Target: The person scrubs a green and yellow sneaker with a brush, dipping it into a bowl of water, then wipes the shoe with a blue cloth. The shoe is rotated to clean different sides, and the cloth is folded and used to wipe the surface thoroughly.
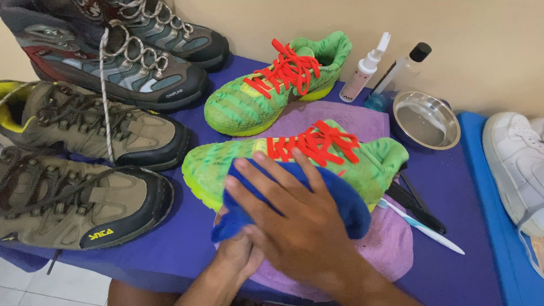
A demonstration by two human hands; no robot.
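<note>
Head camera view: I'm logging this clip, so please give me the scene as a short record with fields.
right hand: flat on a blue cloth, pressing it against the near green shoe
left hand: under the cloth's lower edge, mostly hidden
near green shoe: red laces, lying on a pink towel
second green shoe: behind it
left side: brown boots, grey boots
right side: toothbrush, metal bowl, spray bottle, white shoe
</note>
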